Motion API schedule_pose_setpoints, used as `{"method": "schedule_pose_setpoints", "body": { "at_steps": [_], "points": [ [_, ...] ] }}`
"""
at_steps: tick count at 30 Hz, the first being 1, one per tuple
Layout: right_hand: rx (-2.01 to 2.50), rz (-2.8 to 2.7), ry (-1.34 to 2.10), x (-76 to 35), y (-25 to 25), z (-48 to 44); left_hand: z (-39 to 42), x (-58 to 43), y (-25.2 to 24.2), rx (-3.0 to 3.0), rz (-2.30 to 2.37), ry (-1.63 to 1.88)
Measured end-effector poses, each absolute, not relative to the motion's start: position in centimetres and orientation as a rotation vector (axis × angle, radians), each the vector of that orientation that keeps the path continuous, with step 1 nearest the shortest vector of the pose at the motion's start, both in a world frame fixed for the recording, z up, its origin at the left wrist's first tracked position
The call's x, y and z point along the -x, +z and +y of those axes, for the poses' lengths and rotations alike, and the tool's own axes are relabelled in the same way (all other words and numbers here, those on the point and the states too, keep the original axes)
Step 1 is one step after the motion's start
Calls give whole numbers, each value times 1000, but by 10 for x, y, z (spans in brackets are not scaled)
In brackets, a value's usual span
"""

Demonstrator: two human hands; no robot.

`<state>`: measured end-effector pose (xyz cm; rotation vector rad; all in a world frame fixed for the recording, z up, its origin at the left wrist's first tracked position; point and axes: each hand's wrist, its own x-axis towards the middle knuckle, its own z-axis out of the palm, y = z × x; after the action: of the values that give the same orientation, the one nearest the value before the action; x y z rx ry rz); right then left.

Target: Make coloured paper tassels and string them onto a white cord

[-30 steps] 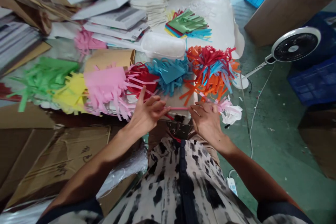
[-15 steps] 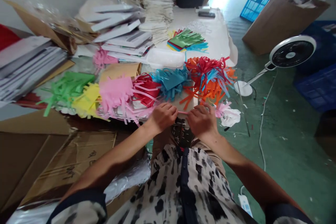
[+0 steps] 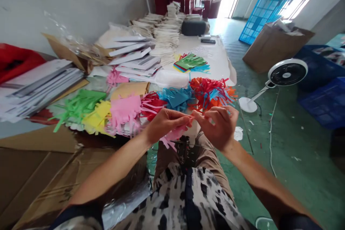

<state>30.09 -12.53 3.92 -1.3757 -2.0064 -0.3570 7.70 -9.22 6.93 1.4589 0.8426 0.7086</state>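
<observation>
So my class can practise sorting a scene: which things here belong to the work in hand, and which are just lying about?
Belonging to the work: left hand, right hand, both pinching pink fringed paper; green fringed paper, blue fringed paper, orange fringed paper.
Lying about: standing fan, blue plastic crate, cardboard box, stacked white cartons.

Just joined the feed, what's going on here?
A person is working with bare hands: the left hand and right hand pinch a piece of pink fringed paper between their fingertips, above the person's lap. Just beyond the hands lie bunches of cut paper fringe, including green fringe, pink fringe, blue fringe and orange fringe. A floor fan stands to the right.
</observation>
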Motion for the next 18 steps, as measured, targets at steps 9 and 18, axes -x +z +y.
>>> {"method": "schedule_pose_setpoints", "body": {
  "at_steps": [9, 18],
  "points": [
    [1375, -1910, -153, -300, 74, -121, -79, -98, 66, -1007, 693, 641],
    [1132, -1522, 609, -293, 79, -90, -59, -122, 69, -1233, 693, 966]
  ]
}}
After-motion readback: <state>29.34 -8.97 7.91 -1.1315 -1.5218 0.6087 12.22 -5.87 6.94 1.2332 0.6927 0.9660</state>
